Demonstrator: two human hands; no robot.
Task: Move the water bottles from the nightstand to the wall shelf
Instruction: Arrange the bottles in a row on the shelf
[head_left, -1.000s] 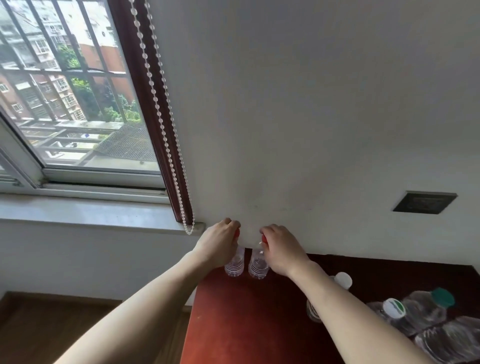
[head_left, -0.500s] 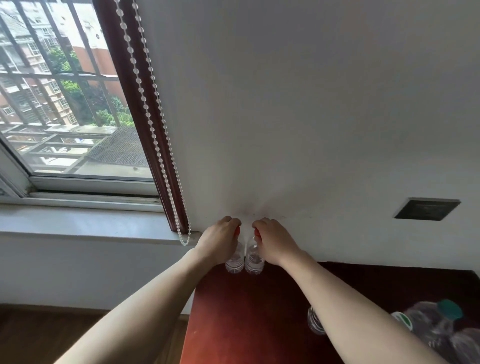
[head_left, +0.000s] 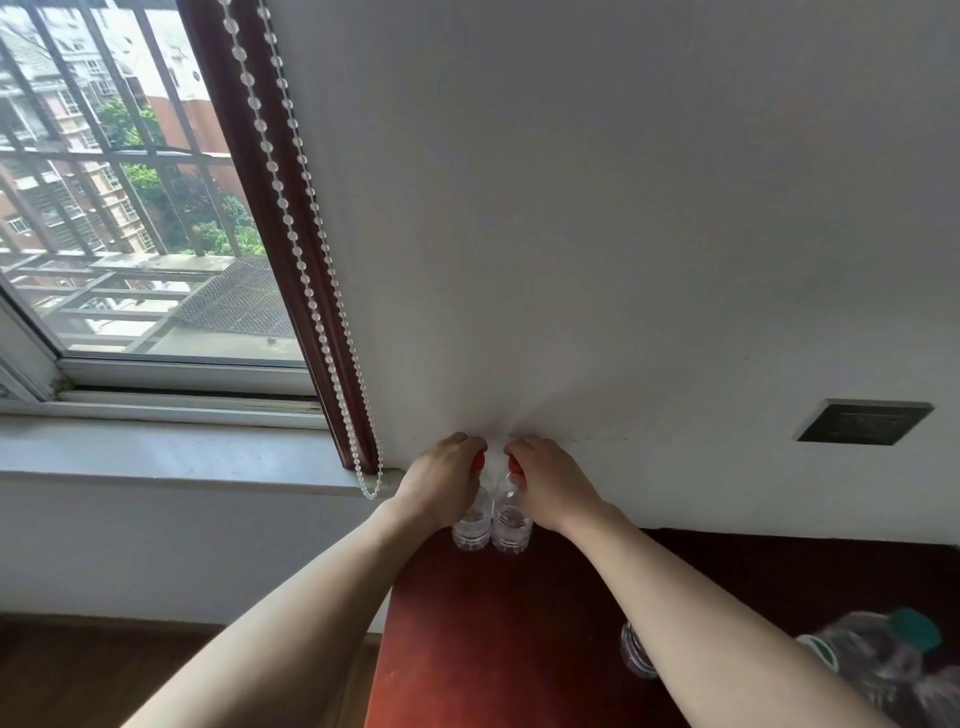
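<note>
Daylight from the barred window (head_left: 130, 208) falls on a white bead chain (head_left: 306, 249) hanging down its dark wooden frame. Beside it, the left hand (head_left: 441, 480) is closed over the red cap of a small clear ribbed plastic water bottle (head_left: 471, 525). Touching it stands a matching clear red-capped bottle (head_left: 511, 527), gripped at the top by the right hand (head_left: 553, 486). Both bottles stand upright on the reddish-brown wooden surface (head_left: 493, 634), against the white wall (head_left: 597, 208). More clear bottles (head_left: 878, 665) lie blurred at the far right.
</note>
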